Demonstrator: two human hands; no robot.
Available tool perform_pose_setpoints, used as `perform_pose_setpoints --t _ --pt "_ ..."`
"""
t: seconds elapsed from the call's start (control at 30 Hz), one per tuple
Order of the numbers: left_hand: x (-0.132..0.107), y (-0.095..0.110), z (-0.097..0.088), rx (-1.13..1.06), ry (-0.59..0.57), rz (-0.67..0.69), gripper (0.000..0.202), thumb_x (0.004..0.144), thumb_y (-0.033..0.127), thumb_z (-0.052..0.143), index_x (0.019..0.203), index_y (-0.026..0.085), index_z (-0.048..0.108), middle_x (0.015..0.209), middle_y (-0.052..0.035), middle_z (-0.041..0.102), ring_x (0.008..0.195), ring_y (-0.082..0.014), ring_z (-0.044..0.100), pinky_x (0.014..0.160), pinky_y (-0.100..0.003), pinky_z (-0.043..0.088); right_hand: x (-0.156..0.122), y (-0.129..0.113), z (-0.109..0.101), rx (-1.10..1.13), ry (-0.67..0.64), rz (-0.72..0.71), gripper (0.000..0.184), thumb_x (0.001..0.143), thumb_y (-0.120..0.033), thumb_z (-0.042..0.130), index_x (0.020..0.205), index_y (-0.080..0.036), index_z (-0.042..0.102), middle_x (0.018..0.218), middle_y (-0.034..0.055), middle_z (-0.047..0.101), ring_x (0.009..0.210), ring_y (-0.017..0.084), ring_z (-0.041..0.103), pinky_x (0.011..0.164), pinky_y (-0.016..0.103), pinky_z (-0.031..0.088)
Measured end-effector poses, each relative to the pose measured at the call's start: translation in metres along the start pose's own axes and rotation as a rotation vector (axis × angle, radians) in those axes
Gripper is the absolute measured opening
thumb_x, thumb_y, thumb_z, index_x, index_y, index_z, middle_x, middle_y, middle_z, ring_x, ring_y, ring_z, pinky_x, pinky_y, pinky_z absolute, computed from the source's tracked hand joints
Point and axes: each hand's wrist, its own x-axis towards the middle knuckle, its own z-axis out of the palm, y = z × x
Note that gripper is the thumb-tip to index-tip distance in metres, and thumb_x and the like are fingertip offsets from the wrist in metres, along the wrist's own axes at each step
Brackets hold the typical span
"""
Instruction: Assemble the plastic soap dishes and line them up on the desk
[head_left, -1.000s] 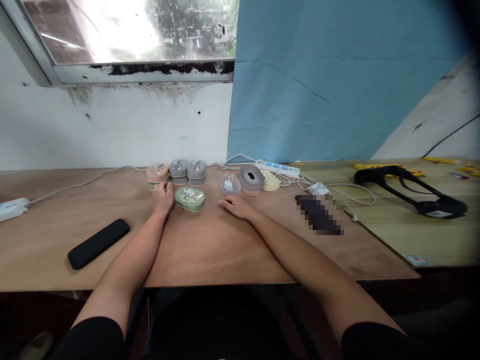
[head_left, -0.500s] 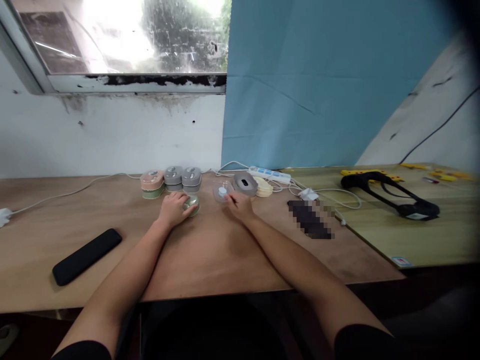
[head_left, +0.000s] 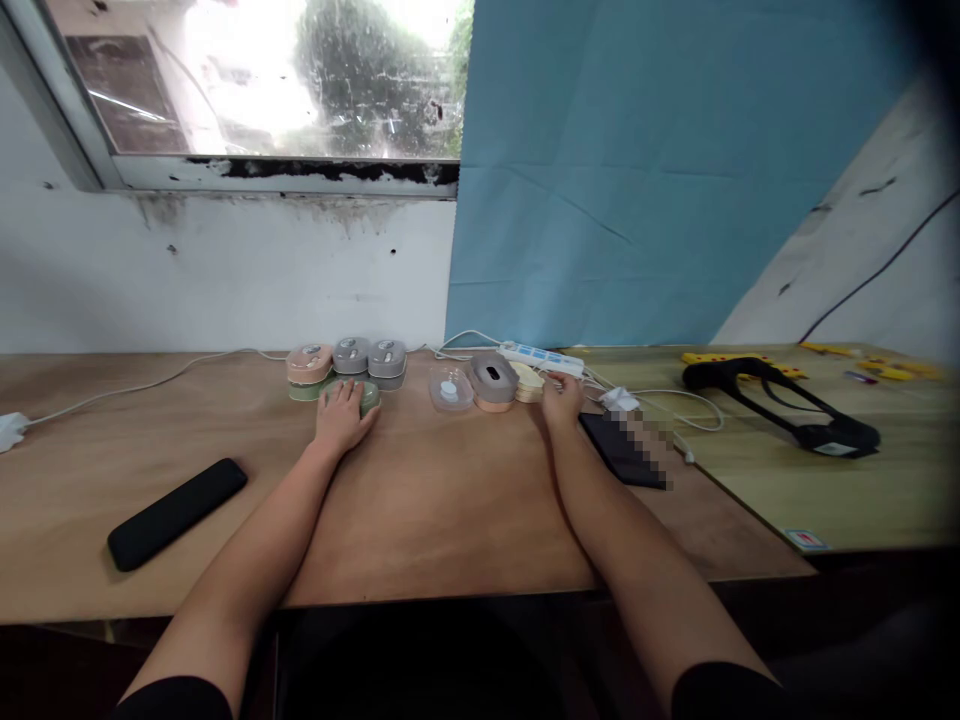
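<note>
My left hand point(head_left: 342, 416) spans a small rounded green container point(head_left: 368, 396), its fingers spread over the left part and the thumb by the front. Right behind it stand a pink-topped box point(head_left: 308, 361) on a green base and two grey boxes point(head_left: 387, 356). My right hand point(head_left: 562, 402) is at the right end of a stack of cream-coloured pieces point(head_left: 527, 381), fingers curled together; anything between them is too small to make out. Left of that stack are a grey oval cover with a dark slot point(head_left: 493, 374) on a pink base and a clear lid point(head_left: 451, 389) with a white disc.
A white power strip point(head_left: 541, 356) and a white plug point(head_left: 619, 399) with cables lie behind my right hand. To the right are a dark flat item point(head_left: 619, 452), partly blurred out, and a black strap-like frame point(head_left: 787, 405). A black oblong case point(head_left: 178, 513) lies front left.
My right hand has moved right, from the clear lid to beyond the cream stack. My left hand has shifted the green container left, close to the boxes. The camera view has shifted slightly.
</note>
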Motion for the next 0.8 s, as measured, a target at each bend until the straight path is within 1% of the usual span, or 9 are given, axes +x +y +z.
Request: perform_pose_setpoints --t 0.1,0.2,0.3,0.43,0.53,0.63,0.7,0.77,0.8 --pt "0.002 -0.002 0.005 -0.007 0.036 -0.018 0.059 0.091 0.046 0.040 0.141 0.016 0.043 0.151 -0.0161 0.036 0.140 -0.0345 0.027 0.110 -0.058 0.018 -0.006 -0.002 0.008 -0.038 -0.135 -0.057 0.032 0.068 -0.024 0.049 0.094 -0.017 0.067 0.107 0.0116 0.062 0.106 0.026 0.051 0.102 0.044 0.033" --pt "0.002 -0.005 0.008 0.011 0.067 -0.045 0.054 0.090 0.037 0.043 0.140 0.017 0.045 0.151 -0.0171 0.035 0.142 -0.0359 0.024 0.110 -0.059 0.019 -0.011 -0.004 0.014 -0.116 -0.234 -0.063 0.032 0.067 -0.026 0.052 0.094 -0.018 0.069 0.112 0.0115 0.061 0.110 0.027 0.049 0.104 0.047 0.030" --pt "0.002 -0.007 0.010 0.025 0.088 -0.088 0.054 0.089 0.034 0.045 0.139 0.015 0.045 0.150 -0.0197 0.035 0.141 -0.0373 0.024 0.109 -0.058 0.022 -0.010 0.000 0.016 -0.141 -0.262 -0.069 0.033 0.067 -0.027 0.055 0.095 -0.018 0.070 0.110 0.0123 0.062 0.110 0.028 0.049 0.103 0.047 0.031" --pt "0.002 -0.006 0.009 0.004 0.094 -0.129 0.056 0.087 0.034 0.048 0.139 0.014 0.045 0.149 -0.0218 0.035 0.140 -0.0385 0.025 0.109 -0.057 0.023 -0.007 0.006 0.016 -0.083 -0.253 -0.112 0.029 0.069 -0.028 0.056 0.093 -0.015 0.068 0.104 0.0130 0.063 0.102 0.026 0.053 0.096 0.043 0.039" --pt "0.001 -0.005 0.006 -0.014 0.105 -0.135 0.060 0.086 0.038 0.050 0.140 0.012 0.043 0.149 -0.0227 0.034 0.140 -0.0393 0.024 0.109 -0.057 0.022 -0.006 0.004 0.014 -0.031 -0.188 -0.130 0.027 0.074 -0.031 0.054 0.092 -0.015 0.064 0.100 0.0134 0.064 0.100 0.026 0.054 0.094 0.042 0.040" --pt "0.000 -0.003 0.003 -0.015 0.146 -0.117 0.065 0.084 0.043 0.052 0.140 0.011 0.042 0.149 -0.0225 0.034 0.140 -0.0398 0.024 0.109 -0.055 0.023 -0.008 -0.006 0.009 -0.001 -0.018 -0.093 0.029 0.082 -0.036 0.049 0.099 -0.014 0.058 0.105 0.0160 0.061 0.103 0.027 0.054 0.095 0.043 0.040" --pt "-0.001 -0.001 0.001 -0.015 0.178 -0.085 0.064 0.084 0.044 0.052 0.140 0.013 0.043 0.149 -0.0210 0.035 0.140 -0.0389 0.024 0.109 -0.054 0.024 -0.009 -0.016 0.004 0.021 0.102 -0.065 0.031 0.087 -0.038 0.043 0.106 -0.014 0.052 0.110 0.0175 0.058 0.106 0.028 0.053 0.094 0.044 0.040" --pt "-0.003 0.002 -0.001 -0.023 0.205 -0.040 0.062 0.085 0.043 0.052 0.139 0.014 0.044 0.149 -0.0198 0.035 0.141 -0.0376 0.024 0.109 -0.053 0.024 -0.011 -0.027 -0.001 0.052 0.174 -0.086 0.034 0.092 -0.039 0.036 0.113 -0.015 0.046 0.115 0.0181 0.055 0.108 0.027 0.054 0.093 0.044 0.041" --pt "-0.003 0.004 -0.003 -0.030 0.216 -0.018 0.061 0.085 0.043 0.052 0.139 0.015 0.045 0.149 -0.0196 0.036 0.141 -0.0370 0.024 0.110 -0.052 0.024 -0.013 -0.033 -0.003 0.069 0.188 -0.122 0.035 0.093 -0.040 0.033 0.116 -0.015 0.043 0.117 0.0184 0.054 0.110 0.027 0.053 0.093 0.044 0.042"
